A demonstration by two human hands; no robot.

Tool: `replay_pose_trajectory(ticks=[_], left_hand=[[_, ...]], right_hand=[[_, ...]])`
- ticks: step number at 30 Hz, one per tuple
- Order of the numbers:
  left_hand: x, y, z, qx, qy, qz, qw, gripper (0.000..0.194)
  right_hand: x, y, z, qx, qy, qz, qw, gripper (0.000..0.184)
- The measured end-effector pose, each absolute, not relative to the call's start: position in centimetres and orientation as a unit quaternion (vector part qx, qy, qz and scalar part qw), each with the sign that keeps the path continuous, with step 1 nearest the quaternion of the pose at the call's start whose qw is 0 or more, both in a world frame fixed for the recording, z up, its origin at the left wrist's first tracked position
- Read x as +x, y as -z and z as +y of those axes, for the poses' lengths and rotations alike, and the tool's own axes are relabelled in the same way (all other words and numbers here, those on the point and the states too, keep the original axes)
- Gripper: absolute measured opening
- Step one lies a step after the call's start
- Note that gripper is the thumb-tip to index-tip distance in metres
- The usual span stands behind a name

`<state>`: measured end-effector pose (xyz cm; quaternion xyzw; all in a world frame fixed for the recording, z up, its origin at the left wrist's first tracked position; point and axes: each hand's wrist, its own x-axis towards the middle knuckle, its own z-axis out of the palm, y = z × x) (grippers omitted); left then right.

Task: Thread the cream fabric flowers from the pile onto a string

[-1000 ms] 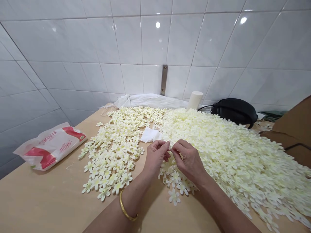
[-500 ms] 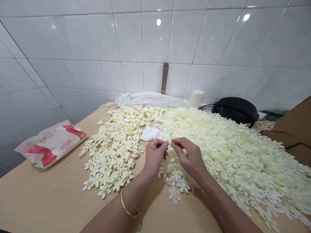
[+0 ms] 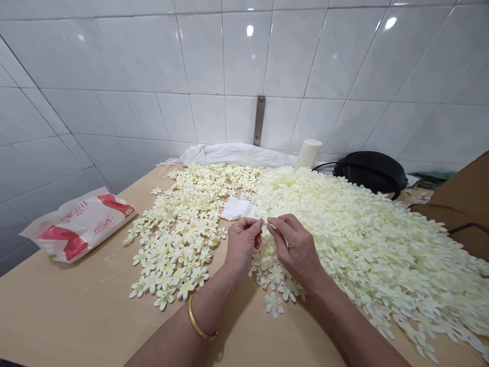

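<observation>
My left hand (image 3: 244,243) and my right hand (image 3: 296,248) meet over the table, fingertips almost touching. Thumb and forefinger are pinched together on each hand, and whatever they hold is too small to make out. A gold bangle (image 3: 196,322) circles my left wrist. Under and beyond my right hand spreads a large heap of pale cream artificial flowers (image 3: 367,255). To the left of my left hand lies a looser spread of yellow-centred flower heads (image 3: 178,239). A folded white tissue (image 3: 237,209) rests just past my left hand, between the two groups.
On the left sits a red and white tissue pack (image 3: 82,224). Along the tiled wall are white plastic sheeting (image 3: 233,154), a cream cylinder (image 3: 308,154) and a black case (image 3: 370,173). Brown cardboard (image 3: 458,204) stands at the right. Bare tabletop (image 3: 76,316) shows at the front left.
My hands stay close together in nearly the same place. The right hand's fingers have shifted slightly, with the thumb a little lower. The view has tilted marginally.
</observation>
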<state>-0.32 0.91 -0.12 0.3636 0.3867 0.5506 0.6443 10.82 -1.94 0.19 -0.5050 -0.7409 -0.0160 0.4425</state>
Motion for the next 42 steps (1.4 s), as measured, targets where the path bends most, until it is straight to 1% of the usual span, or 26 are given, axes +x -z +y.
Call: replay_pose_trajectory(ticks=[2,5,10,15,18,22,26,30,35,42], left_hand=[[-0.3,0.0,0.8,0.361,-0.553,0.385,0.645,0.026],[-0.2,-0.2,0.7,0.355,-0.553,0.371,0.657,0.024],[-0.2,-0.3,0.7,0.304,-0.537,0.312,0.723,0.023],[-0.6,-0.5,0.9,0.284,-0.5,0.285,0.767,0.027],[-0.7,-0.5,1.0,0.33,-0.502,0.318,0.734,0.027],[-0.6,-0.3,1.1,0.401,-0.53,0.407,0.627,0.027],[-0.5,0.0,0.9,0.442,-0.531,0.432,0.579,0.025],[-0.4,-0.1,0.7,0.455,-0.524,0.389,0.605,0.023],[-0.5,-0.2,0.7,0.459,-0.506,0.352,0.64,0.019],[-0.7,-0.2,0.9,0.473,-0.482,0.328,0.66,0.017]], right_hand=[[10.7,-0.2,-1.9,-0.506,0.01,-0.738,0.446,0.021],[10.6,-0.3,-1.9,-0.505,-0.036,-0.717,0.479,0.016],[10.5,-0.6,-1.8,-0.506,-0.111,-0.689,0.506,0.015],[10.5,-0.9,-2.1,-0.481,-0.106,-0.717,0.494,0.019],[10.6,-1.0,-2.3,-0.504,-0.061,-0.723,0.469,0.019],[10.7,-1.2,-2.3,-0.522,-0.001,-0.708,0.477,0.017],[10.8,-1.2,-2.2,-0.511,-0.02,-0.718,0.473,0.018],[10.9,-0.9,-2.0,-0.531,-0.072,-0.718,0.444,0.018],[11.2,-1.3,-2.0,-0.539,-0.106,-0.705,0.449,0.021],[11.6,-1.4,-2.0,-0.535,-0.139,-0.709,0.437,0.025]])
